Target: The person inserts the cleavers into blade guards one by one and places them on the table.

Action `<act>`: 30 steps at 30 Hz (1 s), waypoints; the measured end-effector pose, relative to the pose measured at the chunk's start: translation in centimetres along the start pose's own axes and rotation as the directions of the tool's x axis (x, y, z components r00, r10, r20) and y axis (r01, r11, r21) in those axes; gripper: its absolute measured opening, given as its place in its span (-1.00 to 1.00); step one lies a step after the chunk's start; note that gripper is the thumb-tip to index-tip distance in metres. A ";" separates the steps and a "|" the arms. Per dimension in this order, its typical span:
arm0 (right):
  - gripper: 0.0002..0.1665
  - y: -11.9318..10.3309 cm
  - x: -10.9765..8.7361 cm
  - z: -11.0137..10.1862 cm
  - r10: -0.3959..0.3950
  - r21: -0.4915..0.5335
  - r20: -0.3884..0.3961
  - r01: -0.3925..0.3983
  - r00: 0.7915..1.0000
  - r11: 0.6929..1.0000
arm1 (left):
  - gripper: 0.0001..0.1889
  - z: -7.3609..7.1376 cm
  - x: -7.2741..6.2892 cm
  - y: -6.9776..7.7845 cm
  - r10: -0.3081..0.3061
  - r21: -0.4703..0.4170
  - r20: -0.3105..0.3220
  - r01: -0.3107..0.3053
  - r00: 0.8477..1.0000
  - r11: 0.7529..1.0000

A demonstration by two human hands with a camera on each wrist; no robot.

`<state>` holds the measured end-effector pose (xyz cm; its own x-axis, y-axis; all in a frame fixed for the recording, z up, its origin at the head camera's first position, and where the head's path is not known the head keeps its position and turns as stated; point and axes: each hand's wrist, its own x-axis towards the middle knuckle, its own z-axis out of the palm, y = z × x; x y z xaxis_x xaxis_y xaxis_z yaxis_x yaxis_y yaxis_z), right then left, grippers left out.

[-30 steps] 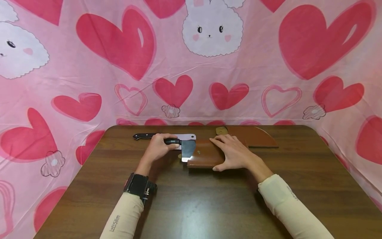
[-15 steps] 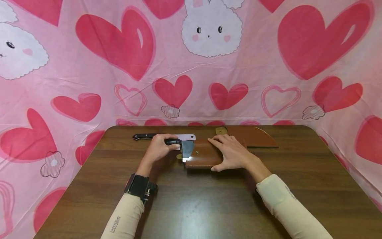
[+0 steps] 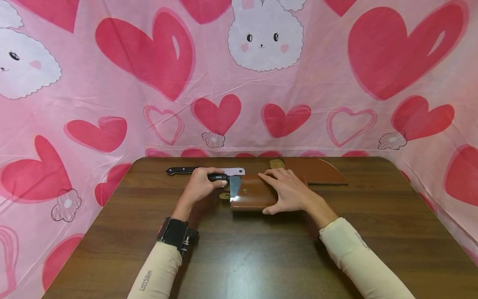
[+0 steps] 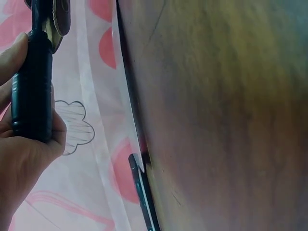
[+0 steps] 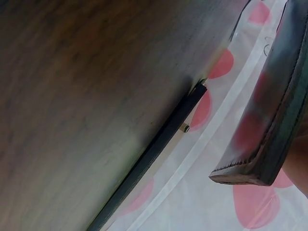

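Note:
My left hand [image 3: 199, 186] grips the black handle [image 3: 218, 177] of a cleaver, fingers wrapped round it in the left wrist view. A narrow strip of the cleaver's blade [image 3: 235, 187] shows; the rest is inside a brown leather sheath [image 3: 250, 198]. With thumb and fingers spread across its front and back edges, my right hand [image 3: 291, 192] holds the sheath. The right wrist view shows the sheath's stitched end [image 5: 269, 130] raised above the table. A strap tab [image 3: 225, 195] with a metal snap sticks out at the mouth, below the handle.
Behind my left hand a second cleaver [image 3: 181, 170] with a riveted black handle lies on the wooden table [image 3: 239, 257]. Another brown sheath [image 3: 323, 171] lies flat near the back edge, right of centre. A pink heart-patterned cloth [image 3: 321, 83] hangs behind the table.
The sheath and my right hand have shifted slightly left over the blade, so less of the blade shows. My left hand has moved slightly right, and the strap tab shows more.

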<state>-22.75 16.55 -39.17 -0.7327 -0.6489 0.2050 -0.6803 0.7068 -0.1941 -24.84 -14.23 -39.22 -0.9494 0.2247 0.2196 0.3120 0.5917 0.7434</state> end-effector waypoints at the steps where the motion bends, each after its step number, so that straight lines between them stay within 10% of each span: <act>1: 0.28 0.0 0.0 0.0 -0.001 -0.001 0.001 0.001 1.000 1.000 | -0.68 0.1 0.0 0.0 -0.001 0.002 0.002 0.001 1.000 1.000; 30: 0.25 -0.6 0.6 0.4 -0.028 -0.025 -0.017 0.028 0.999 0.999 | -0.69 0.9 0.4 -0.1 0.050 0.015 -0.015 -0.050 0.999 0.999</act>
<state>-22.83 15.63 -39.28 -0.7128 -0.6638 0.2266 -0.6997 0.6954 -0.1638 -25.20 -13.47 -39.75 -0.9329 0.2425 0.2664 0.3598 0.5915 0.7216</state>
